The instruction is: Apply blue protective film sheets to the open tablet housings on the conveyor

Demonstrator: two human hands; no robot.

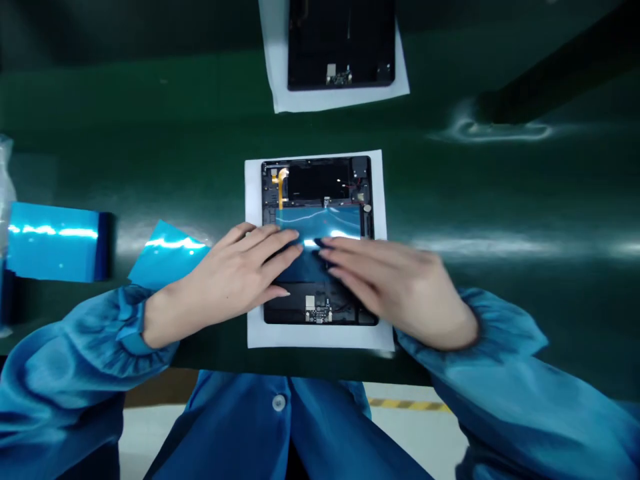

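Observation:
An opened tablet (285, 310) lies on a white sheet (320, 337), its circuit board (319, 312) at the near end and an orange flex cable (281, 190) at the far left. A shiny blue film (325, 220) covers its middle. Fingers stretched out, my left hand (235, 273) rests flat on the film's left part. My right hand (395, 270) reaches over the film from the right, fingers extended and slightly blurred. Its fingertips come close to those of the left; a dark patch beneath them is unclear.
Beyond this tablet, a second opened tablet (343, 47) lies on another white sheet (300, 100). Left of my hands are a loose blue film sheet (167, 257) and a stack of blue films (53, 241). A dark arm or stand (540, 90) crosses the green table at upper right.

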